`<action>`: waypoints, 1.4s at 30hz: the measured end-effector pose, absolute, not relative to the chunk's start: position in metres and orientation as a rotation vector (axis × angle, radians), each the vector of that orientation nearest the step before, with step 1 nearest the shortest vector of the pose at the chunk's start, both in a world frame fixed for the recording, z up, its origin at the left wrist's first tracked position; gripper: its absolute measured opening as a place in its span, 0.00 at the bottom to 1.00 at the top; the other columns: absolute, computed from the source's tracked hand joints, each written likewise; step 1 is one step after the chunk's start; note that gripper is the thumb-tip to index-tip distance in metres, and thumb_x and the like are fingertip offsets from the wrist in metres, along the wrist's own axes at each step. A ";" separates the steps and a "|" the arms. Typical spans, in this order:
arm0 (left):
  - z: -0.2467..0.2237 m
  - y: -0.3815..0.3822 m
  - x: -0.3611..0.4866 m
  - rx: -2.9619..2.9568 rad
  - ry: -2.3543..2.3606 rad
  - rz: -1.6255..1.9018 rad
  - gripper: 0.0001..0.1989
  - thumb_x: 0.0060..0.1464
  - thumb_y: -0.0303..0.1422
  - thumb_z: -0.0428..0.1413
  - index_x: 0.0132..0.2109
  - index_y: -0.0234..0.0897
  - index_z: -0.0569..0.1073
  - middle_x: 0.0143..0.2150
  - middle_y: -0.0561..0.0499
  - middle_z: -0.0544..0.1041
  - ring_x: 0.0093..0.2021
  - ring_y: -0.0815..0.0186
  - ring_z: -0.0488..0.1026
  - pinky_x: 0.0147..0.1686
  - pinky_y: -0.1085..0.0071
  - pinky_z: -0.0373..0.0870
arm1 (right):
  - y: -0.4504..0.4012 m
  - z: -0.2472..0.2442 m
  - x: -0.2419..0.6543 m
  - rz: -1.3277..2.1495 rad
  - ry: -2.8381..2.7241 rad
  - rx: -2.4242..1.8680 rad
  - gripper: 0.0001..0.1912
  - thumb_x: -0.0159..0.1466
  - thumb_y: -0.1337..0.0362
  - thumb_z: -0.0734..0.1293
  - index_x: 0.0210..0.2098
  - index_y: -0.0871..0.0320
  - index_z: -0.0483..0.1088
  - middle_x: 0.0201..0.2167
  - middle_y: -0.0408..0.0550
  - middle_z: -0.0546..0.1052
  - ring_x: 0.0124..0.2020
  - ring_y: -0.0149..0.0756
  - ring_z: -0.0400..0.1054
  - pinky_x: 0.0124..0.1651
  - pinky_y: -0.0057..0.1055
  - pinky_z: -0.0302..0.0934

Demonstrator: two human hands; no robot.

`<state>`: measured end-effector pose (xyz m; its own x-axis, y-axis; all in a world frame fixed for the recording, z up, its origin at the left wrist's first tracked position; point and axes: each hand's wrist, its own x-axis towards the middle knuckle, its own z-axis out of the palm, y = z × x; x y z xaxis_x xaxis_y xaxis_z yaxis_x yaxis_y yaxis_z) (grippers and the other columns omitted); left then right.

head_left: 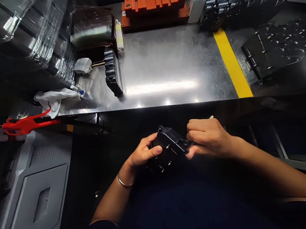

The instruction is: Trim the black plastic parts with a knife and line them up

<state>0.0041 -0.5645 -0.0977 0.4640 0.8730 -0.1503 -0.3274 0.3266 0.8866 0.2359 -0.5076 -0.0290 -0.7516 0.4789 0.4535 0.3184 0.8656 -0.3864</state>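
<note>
My left hand (145, 151) grips a black plastic housing (172, 137) by its left side, thumb on the near face. Several small shiny metal pins stand out from that face. At the housing's right end my right hand (209, 136) is closed, its fingers curled and its thumb at the corner. The pale end of a thin stick (211, 117) pokes out above the right hand; the rest is hidden in the fingers. Both hands are in front of the metal bench (162, 64), below its edge.
On the bench stand a black ribbed part (112, 72), an orange fixture (155, 5) and a white bottle (197, 5). Black parts (282, 46) lie right of a yellow tape strip (232, 64). Red-handled scissors or pliers (24, 124) and a grey bin (37, 194) are left.
</note>
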 end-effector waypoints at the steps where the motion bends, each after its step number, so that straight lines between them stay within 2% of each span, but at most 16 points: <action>1: -0.098 -0.565 0.005 0.890 0.718 0.876 0.22 0.51 0.43 0.62 0.52 0.39 0.77 0.39 0.47 0.77 0.38 0.63 0.72 0.42 0.71 0.68 | -0.508 -0.030 0.236 0.407 -2.473 -0.590 0.28 0.67 0.46 0.56 0.20 0.60 0.61 0.18 0.42 0.61 0.21 0.25 0.53 0.24 0.25 0.45; 4: -0.100 -0.567 0.004 0.881 0.722 0.862 0.23 0.52 0.43 0.62 0.52 0.39 0.77 0.39 0.47 0.77 0.38 0.63 0.73 0.40 0.72 0.69 | -0.509 -0.033 0.238 0.578 -2.502 -0.594 0.27 0.67 0.47 0.58 0.20 0.60 0.59 0.17 0.41 0.61 0.19 0.23 0.53 0.23 0.25 0.45; 8: -0.095 -0.563 -0.005 1.042 0.755 0.856 0.22 0.52 0.39 0.62 0.54 0.41 0.76 0.45 0.46 0.78 0.45 0.60 0.74 0.45 0.71 0.69 | -0.508 -0.037 0.246 1.011 -2.459 -0.427 0.29 0.66 0.46 0.59 0.17 0.60 0.55 0.14 0.38 0.57 0.16 0.21 0.50 0.22 0.24 0.45; 11: -0.082 -0.555 -0.011 1.222 0.770 0.775 0.23 0.54 0.38 0.61 0.57 0.41 0.74 0.50 0.45 0.77 0.49 0.57 0.74 0.48 0.68 0.69 | -0.507 -0.038 0.247 1.202 -2.229 -0.611 0.27 0.63 0.43 0.61 0.24 0.61 0.66 0.17 0.40 0.65 0.18 0.21 0.57 0.22 0.21 0.50; 13: -0.071 -0.549 -0.012 1.400 0.805 0.690 0.23 0.54 0.36 0.61 0.57 0.41 0.73 0.52 0.44 0.76 0.50 0.56 0.74 0.50 0.67 0.69 | -0.509 -0.040 0.241 1.310 -2.174 -0.831 0.23 0.61 0.45 0.66 0.33 0.62 0.72 0.21 0.43 0.71 0.20 0.23 0.62 0.23 0.21 0.54; 15: -0.065 -0.546 -0.009 1.579 0.905 0.668 0.23 0.52 0.35 0.63 0.56 0.42 0.74 0.51 0.45 0.77 0.51 0.56 0.74 0.52 0.65 0.67 | -0.512 -0.044 0.234 1.419 -2.145 -0.998 0.19 0.59 0.49 0.69 0.33 0.62 0.73 0.22 0.43 0.72 0.21 0.24 0.63 0.23 0.21 0.54; 17: -0.067 -0.546 -0.005 1.672 1.129 0.812 0.23 0.50 0.35 0.64 0.54 0.43 0.75 0.50 0.44 0.77 0.52 0.55 0.73 0.56 0.62 0.65 | -0.516 -0.053 0.229 1.417 -2.004 -1.191 0.18 0.58 0.51 0.69 0.29 0.62 0.73 0.20 0.43 0.71 0.20 0.25 0.61 0.22 0.22 0.53; 19: -0.077 -0.551 -0.002 1.557 1.474 1.149 0.25 0.50 0.34 0.64 0.56 0.43 0.72 0.54 0.44 0.74 0.57 0.56 0.69 0.60 0.59 0.60 | -0.522 -0.065 0.227 1.331 -1.732 -1.390 0.19 0.56 0.49 0.70 0.28 0.62 0.73 0.20 0.44 0.70 0.21 0.26 0.61 0.23 0.23 0.54; 22: -0.096 -0.564 0.005 0.902 1.678 1.519 0.34 0.48 0.35 0.66 0.61 0.45 0.64 0.63 0.43 0.64 0.63 0.57 0.63 0.62 0.58 0.58 | -0.531 -0.085 0.226 1.293 -1.289 -1.515 0.22 0.56 0.45 0.69 0.29 0.60 0.72 0.21 0.44 0.69 0.22 0.28 0.61 0.24 0.25 0.55; 24: -0.103 -0.571 0.012 0.452 1.406 1.387 0.34 0.45 0.38 0.67 0.59 0.43 0.65 0.61 0.42 0.67 0.59 0.55 0.67 0.58 0.55 0.63 | -0.539 -0.096 0.221 1.373 -1.109 -1.502 0.24 0.56 0.43 0.68 0.29 0.60 0.70 0.19 0.42 0.66 0.21 0.27 0.59 0.23 0.25 0.55; 26: -0.104 -0.574 0.021 0.186 1.115 1.217 0.28 0.43 0.40 0.68 0.51 0.38 0.70 0.52 0.43 0.74 0.52 0.55 0.73 0.54 0.54 0.68 | -0.546 -0.103 0.211 1.511 -1.037 -1.457 0.25 0.56 0.41 0.67 0.30 0.60 0.69 0.19 0.40 0.63 0.20 0.26 0.56 0.22 0.25 0.53; 29: -0.099 -0.571 0.032 0.045 0.990 1.233 0.15 0.46 0.36 0.66 0.40 0.34 0.75 0.41 0.47 0.79 0.44 0.60 0.76 0.50 0.59 0.71 | -0.552 -0.107 0.194 1.622 -1.048 -1.379 0.26 0.58 0.40 0.65 0.33 0.59 0.68 0.19 0.38 0.61 0.20 0.23 0.52 0.21 0.23 0.50; 32: -0.094 -0.563 0.033 -0.047 0.983 1.223 0.06 0.50 0.29 0.61 0.36 0.33 0.76 0.36 0.49 0.80 0.37 0.64 0.76 0.45 0.63 0.74 | -0.549 -0.106 0.187 1.553 -1.139 -1.365 0.23 0.61 0.44 0.64 0.33 0.60 0.68 0.20 0.38 0.60 0.21 0.22 0.50 0.21 0.21 0.47; 35: -0.093 -0.561 0.029 -0.091 0.984 1.190 0.04 0.48 0.26 0.59 0.34 0.32 0.76 0.33 0.49 0.80 0.35 0.66 0.76 0.40 0.67 0.74 | -0.540 -0.105 0.192 1.531 -1.082 -1.345 0.22 0.59 0.46 0.67 0.37 0.60 0.70 0.25 0.41 0.65 0.22 0.21 0.53 0.20 0.20 0.49; 38: -0.093 -0.565 0.027 -0.085 0.985 1.162 0.05 0.44 0.25 0.60 0.33 0.32 0.76 0.33 0.49 0.80 0.35 0.65 0.76 0.39 0.69 0.74 | -0.535 -0.105 0.201 1.505 -0.862 -1.317 0.24 0.58 0.43 0.67 0.40 0.59 0.70 0.31 0.44 0.69 0.24 0.23 0.60 0.22 0.20 0.57; 42: -0.091 -0.567 0.028 -0.161 0.967 1.122 0.05 0.47 0.24 0.58 0.34 0.32 0.76 0.33 0.50 0.80 0.36 0.64 0.77 0.42 0.64 0.75 | -0.539 -0.108 0.209 1.467 -1.095 -1.265 0.22 0.64 0.46 0.62 0.45 0.57 0.69 0.28 0.42 0.70 0.22 0.25 0.63 0.23 0.24 0.61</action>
